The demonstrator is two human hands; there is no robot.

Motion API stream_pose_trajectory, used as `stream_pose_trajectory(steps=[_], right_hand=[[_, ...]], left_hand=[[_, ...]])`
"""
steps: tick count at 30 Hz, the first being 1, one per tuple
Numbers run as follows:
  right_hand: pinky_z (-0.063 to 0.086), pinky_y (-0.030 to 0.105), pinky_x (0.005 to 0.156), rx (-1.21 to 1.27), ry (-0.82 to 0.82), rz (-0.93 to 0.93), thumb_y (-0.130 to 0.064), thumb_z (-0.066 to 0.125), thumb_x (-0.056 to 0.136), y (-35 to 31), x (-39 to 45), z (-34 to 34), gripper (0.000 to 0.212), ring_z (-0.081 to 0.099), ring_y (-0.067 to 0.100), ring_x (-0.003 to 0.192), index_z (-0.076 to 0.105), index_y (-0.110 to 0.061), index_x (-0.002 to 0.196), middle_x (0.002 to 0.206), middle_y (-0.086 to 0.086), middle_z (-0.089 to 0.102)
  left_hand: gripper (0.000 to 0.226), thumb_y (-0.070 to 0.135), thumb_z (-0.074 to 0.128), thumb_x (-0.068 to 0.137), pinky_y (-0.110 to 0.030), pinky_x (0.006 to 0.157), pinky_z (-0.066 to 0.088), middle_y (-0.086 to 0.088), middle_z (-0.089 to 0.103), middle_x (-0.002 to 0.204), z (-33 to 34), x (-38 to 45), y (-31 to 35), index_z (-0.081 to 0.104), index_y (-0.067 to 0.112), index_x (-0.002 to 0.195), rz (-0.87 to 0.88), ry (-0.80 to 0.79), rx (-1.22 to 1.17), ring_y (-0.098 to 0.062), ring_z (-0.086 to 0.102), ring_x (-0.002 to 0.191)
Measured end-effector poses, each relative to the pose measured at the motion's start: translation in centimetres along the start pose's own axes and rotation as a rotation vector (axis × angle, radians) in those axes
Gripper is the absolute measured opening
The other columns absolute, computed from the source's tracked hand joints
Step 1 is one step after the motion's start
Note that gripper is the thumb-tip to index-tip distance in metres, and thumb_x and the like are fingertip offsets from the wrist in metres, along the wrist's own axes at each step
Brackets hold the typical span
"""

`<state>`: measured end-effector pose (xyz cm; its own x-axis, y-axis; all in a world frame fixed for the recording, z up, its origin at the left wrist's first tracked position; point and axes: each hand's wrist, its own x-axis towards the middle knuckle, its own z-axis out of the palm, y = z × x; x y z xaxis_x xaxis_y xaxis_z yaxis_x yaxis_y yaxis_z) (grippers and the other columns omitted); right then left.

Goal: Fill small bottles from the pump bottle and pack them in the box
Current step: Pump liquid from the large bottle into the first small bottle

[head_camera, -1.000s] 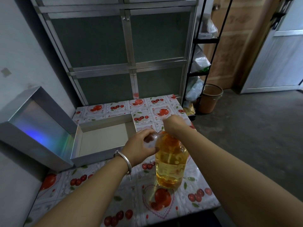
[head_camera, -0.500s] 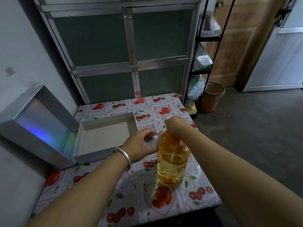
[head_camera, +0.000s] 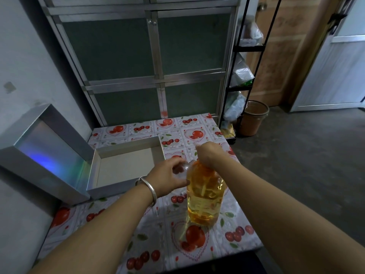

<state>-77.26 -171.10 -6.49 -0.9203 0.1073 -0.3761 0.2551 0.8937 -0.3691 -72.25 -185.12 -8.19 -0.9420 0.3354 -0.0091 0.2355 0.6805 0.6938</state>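
Left hand (head_camera: 167, 175) curled round small bottle (head_camera: 183, 169), light, slippery; right hand (head_camera: 209, 153) gripping pump atop heavy pump bottle (head_camera: 203, 196).

A small table (head_camera: 158, 240) covered with a cherry-and-heart patterned cloth stands against a wall, bearing a pump bottle (head_camera: 204, 196) of amber liquid near its front right and an open silver box (head_camera: 126, 169), lid raised, at its left.

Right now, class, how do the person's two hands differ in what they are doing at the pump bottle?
The left hand curls round a small clear bottle beside the pump bottle; the right hand sits on top, over its pump. The left wrist wears a silver bangle; the right is bare. Both meet at the bottle's neck.
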Motion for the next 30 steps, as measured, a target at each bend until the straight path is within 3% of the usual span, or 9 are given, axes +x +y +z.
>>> stream_pose_trajectory(steps=[3, 5, 11, 14, 16, 21, 24, 28, 30], right_hand=[[0.036, 0.045, 0.107, 0.111, -0.07, -0.03, -0.031, 0.029, 0.101, -0.1, -1.0, -1.1, 0.046, 0.044, 0.035, 0.127, 0.04, -0.006, 0.138, 0.139, 0.017, 0.045], [0.039, 0.04, 0.101, 0.144, -0.124, -0.093, -0.023, 0.029, 0.102, -0.3, -1.8, -1.9, 0.043, 0.048, 0.036, 0.125, 0.046, 0.002, 0.132, 0.136, 0.022, 0.049], [0.036, 0.05, 0.106, 0.01, 0.009, -0.041, -0.022, 0.032, 0.097, 0.3, -0.2, -0.1, 0.043, 0.05, 0.03, 0.113, 0.04, -0.019, 0.14, 0.127, 0.011, 0.051], [0.032, 0.048, 0.11, 0.049, -0.026, -0.052, -0.03, 0.029, 0.101, 0.1, -0.8, -0.8, 0.045, 0.044, 0.033, 0.127, 0.037, -0.01, 0.14, 0.139, 0.015, 0.045], [0.035, 0.043, 0.109, 0.049, -0.079, -0.103, -0.022, 0.028, 0.102, -0.2, -1.2, -1.4, 0.043, 0.042, 0.034, 0.13, 0.037, -0.003, 0.14, 0.143, 0.02, 0.042], [0.031, 0.054, 0.108, -0.044, -0.032, -0.06, -0.021, 0.03, 0.099, 0.3, -0.2, -0.5, 0.045, 0.041, 0.034, 0.127, 0.033, -0.019, 0.144, 0.141, 0.014, 0.041], [0.033, 0.054, 0.106, -0.038, -0.001, -0.032, -0.026, 0.032, 0.096, 0.4, 0.8, 0.3, 0.043, 0.048, 0.032, 0.117, 0.04, -0.015, 0.137, 0.131, 0.013, 0.049], [0.042, 0.044, 0.101, 0.075, -0.122, -0.057, -0.022, 0.03, 0.101, -0.2, -0.4, -0.9, 0.044, 0.046, 0.039, 0.125, 0.036, -0.005, 0.14, 0.14, 0.021, 0.045], [0.035, 0.047, 0.108, 0.082, -0.116, -0.048, -0.023, 0.027, 0.102, -0.1, -0.4, -1.1, 0.045, 0.04, 0.037, 0.131, 0.033, -0.008, 0.143, 0.145, 0.019, 0.039]], left_hand=[[0.048, 0.025, 0.074, 0.074, -0.014, 0.077, 0.041, 0.006, 0.056, 0.099, -0.1, -0.1, 0.0, 0.054, 0.019, 0.117, -0.01, -0.01, 0.018, -0.008, 0.052, 0.093], [0.05, 0.027, 0.074, 0.074, -0.017, 0.08, 0.04, 0.008, 0.055, 0.098, -0.2, -0.1, 0.1, 0.054, 0.02, 0.119, -0.018, -0.007, 0.032, -0.007, 0.051, 0.093], [0.047, 0.027, 0.076, 0.071, -0.021, 0.083, 0.045, 0.008, 0.057, 0.097, -0.3, 0.1, 0.1, 0.057, 0.021, 0.114, -0.027, -0.028, 0.05, -0.009, 0.054, 0.093], [0.048, 0.029, 0.076, 0.071, -0.022, 0.085, 0.046, 0.009, 0.057, 0.097, -0.3, -0.1, 0.1, 0.056, 0.022, 0.115, -0.027, -0.036, 0.055, -0.008, 0.054, 0.092], [0.049, 0.031, 0.075, 0.071, -0.023, 0.086, 0.047, 0.009, 0.057, 0.097, -0.4, -0.1, 0.1, 0.056, 0.022, 0.116, -0.031, -0.032, 0.06, -0.009, 0.054, 0.092], [0.048, 0.03, 0.076, 0.07, -0.025, 0.086, 0.048, 0.007, 0.058, 0.098, -0.3, 0.2, -0.1, 0.057, 0.023, 0.114, -0.039, -0.034, 0.063, -0.011, 0.055, 0.093], [0.047, 0.029, 0.076, 0.071, -0.027, 0.088, 0.048, 0.006, 0.059, 0.098, -0.2, 0.2, 0.2, 0.057, 0.022, 0.114, -0.032, -0.039, 0.065, -0.011, 0.056, 0.094], [0.046, 0.03, 0.075, 0.072, -0.03, 0.09, 0.048, 0.009, 0.057, 0.096, -0.1, 0.1, 0.3, 0.056, 0.024, 0.113, -0.043, -0.035, 0.075, -0.01, 0.054, 0.093], [0.046, 0.031, 0.076, 0.071, -0.033, 0.091, 0.049, 0.009, 0.057, 0.096, -0.1, 0.2, 0.2, 0.056, 0.024, 0.112, -0.044, -0.038, 0.078, -0.01, 0.055, 0.093]])
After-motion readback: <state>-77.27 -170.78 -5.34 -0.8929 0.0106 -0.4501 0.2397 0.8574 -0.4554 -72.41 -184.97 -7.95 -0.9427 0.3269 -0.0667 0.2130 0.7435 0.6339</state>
